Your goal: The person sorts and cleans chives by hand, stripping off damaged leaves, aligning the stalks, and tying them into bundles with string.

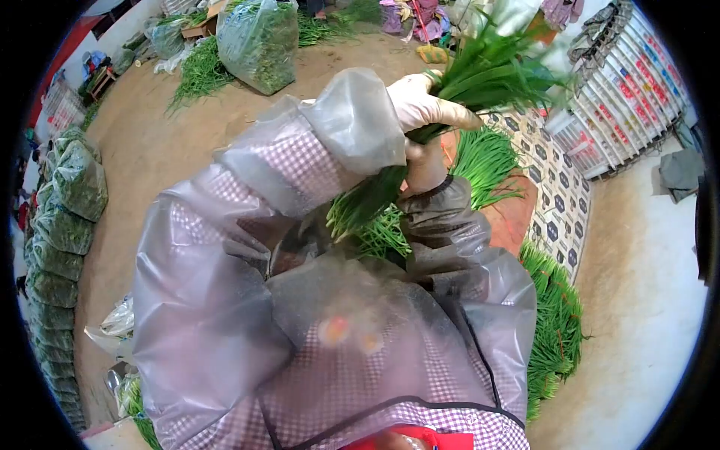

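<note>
A long, thick bunch of slender green stalks (pixel 487 71) slants across the front of the person's body, its leafy tips fanned out at the upper end and its paler stems at the lower end. The left hand (pixel 429 105), in a whitish glove, has its fingers clamped around the middle of this bunch. The right hand (pixel 426 163), below a dark elastic cuff, is at the underside of the bunch and partly hidden, so I cannot tell how far its fingers close. Both arms wear translucent grey plastic sleeves (pixel 360 112) over pink-and-white checked cloth.

Just beside the bunch, to its right, more cut green stalks (pixel 487 161) lie on a reddish-brown surface (pixel 517 214). Further right of the bunch is a cream sheet (pixel 559 199) printed with dark hexagonal emblems; any lettering in them is too small to read. Beyond the sheet, well apart from the bunch, white slatted plastic crates (pixel 622 97) carry red and blue marks, likewise unreadable. Below and right of the bunch lies a large green heap (pixel 555 322). Well to its left, a large clear plastic bag (pixel 259 49) bulges with greens
</note>
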A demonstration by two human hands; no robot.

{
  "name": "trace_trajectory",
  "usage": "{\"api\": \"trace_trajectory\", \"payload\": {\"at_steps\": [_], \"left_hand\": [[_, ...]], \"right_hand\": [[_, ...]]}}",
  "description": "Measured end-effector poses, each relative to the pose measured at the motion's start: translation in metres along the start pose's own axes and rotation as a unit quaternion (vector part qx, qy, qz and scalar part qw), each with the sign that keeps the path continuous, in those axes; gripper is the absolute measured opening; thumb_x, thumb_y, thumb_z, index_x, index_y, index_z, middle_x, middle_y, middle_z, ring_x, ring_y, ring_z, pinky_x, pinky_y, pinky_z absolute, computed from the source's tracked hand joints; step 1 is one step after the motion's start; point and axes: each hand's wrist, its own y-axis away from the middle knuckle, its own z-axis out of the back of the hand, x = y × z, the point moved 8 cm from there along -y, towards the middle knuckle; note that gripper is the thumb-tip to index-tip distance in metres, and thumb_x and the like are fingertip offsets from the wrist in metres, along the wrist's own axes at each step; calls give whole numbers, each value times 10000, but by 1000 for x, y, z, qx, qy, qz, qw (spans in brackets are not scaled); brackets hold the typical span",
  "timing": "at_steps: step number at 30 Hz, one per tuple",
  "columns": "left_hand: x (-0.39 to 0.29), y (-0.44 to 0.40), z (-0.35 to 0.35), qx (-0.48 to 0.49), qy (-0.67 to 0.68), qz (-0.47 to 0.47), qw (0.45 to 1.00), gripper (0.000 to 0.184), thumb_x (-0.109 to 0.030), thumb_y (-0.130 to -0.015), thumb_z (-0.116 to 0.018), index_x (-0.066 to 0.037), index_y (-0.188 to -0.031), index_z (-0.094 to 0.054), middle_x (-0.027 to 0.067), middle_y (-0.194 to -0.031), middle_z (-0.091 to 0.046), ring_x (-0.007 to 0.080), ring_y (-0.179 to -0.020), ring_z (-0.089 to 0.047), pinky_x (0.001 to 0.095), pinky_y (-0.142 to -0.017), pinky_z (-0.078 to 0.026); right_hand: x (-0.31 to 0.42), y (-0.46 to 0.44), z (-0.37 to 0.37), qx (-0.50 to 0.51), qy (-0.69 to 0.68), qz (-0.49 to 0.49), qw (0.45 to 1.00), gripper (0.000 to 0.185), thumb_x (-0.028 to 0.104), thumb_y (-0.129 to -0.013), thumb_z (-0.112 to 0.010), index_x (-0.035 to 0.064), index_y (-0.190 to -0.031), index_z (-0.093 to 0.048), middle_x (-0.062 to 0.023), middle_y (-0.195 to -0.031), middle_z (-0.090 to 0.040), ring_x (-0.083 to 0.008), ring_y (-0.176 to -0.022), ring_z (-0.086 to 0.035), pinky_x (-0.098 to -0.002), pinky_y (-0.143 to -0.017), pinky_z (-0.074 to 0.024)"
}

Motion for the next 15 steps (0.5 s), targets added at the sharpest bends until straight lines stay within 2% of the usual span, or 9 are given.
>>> {"api": "trace_trajectory", "payload": {"at_steps": [2,3,5,6,7,8,9,12,15], "left_hand": [[-16,1,-15,127,168,-53,976,740,-129,-798,-697,-33,-1421,-308,141,-1203,-555,180,-1140,-514,349,-830,-526],[-6,-18,3,127,91,-143,977,670,-147,-834,-661,-23,-1407,-339,130,-1230,-549,183,-1175,-488,340,-881,-494],[0,-28,35,68,-38,-277,958,519,-197,-901,-580,-1,-1355,-422,104,-1266,-548,187,-1200,-477,324,-974,-419],[4,-24,44,37,-38,-257,965,460,-219,-922,-543,2,-1318,-464,99,-1265,-554,182,-1185,-491,322,-995,-396],[9,-19,53,6,-38,-237,971,417,-242,-943,-507,5,-1280,-507,93,-1264,-560,177,-1170,-505,320,-1016,-374],[14,-15,62,-24,-37,-217,975,397,-265,-965,-470,7,-1242,-549,88,-1264,-566,172,-1154,-520,319,-1038,-351],[37,-17,74,-35,-3,-150,988,384,-255,-966,-468,4,-1236,-552,87,-1258,-571,167,-1146,-526,321,-1031,-361],[94,-9,100,-143,25,-89,985,289,-197,-954,-505,38,-1088,-606,77,-1058,-639,161,-994,-584,303,-933,-436],[90,16,83,-227,-137,-183,947,155,-113,-863,-598,-10,-967,-648,43,-913,-632,136,-860,-576,280,-826,-449]], "right_hand": [[48,18,-27,-47,-34,59,997,570,92,-737,-683,30,-1262,-469,-99,-1043,-615,-230,-926,-630,-361,-815,-533],[34,14,-1,-38,-87,-54,994,527,69,-736,-636,11,-1238,-489,-104,-895,-641,-237,-841,-647,-372,-793,-548],[57,12,33,-70,-96,3,993,523,55,-748,-618,1,-1249,-476,-115,-826,-642,-225,-793,-651,-371,-749,-567],[69,11,45,-68,-108,25,991,521,55,-752,-618,0,-1250,-474,-114,-813,-642,-220,-792,-651,-369,-733,-573],[76,11,58,-58,-104,37,992,551,94,-769,-665,-37,-1259,-449,-53,-817,-605,-226,-843,-602,-398,-890,-475],[81,8,76,-61,-102,43,992,551,94,-769,-665,-37,-1259,-449,-53,-817,-605,-226,-843,-602,-398,-890,-475],[85,6,93,-55,-127,60,989,555,97,-771,-665,-38,-1263,-449,-52,-825,-604,-224,-848,-599,-399,-906,-465],[89,3,137,-59,-128,94,986,566,117,-769,-679,-36,-1268,-459,-50,-843,-602,-225,-851,-591,-403,-936,-444],[86,3,162,-73,-153,109,979,572,136,-761,-700,-26,-1261,-477,-45,-843,-601,-223,-876,-589,-414,-944,-440]]}}
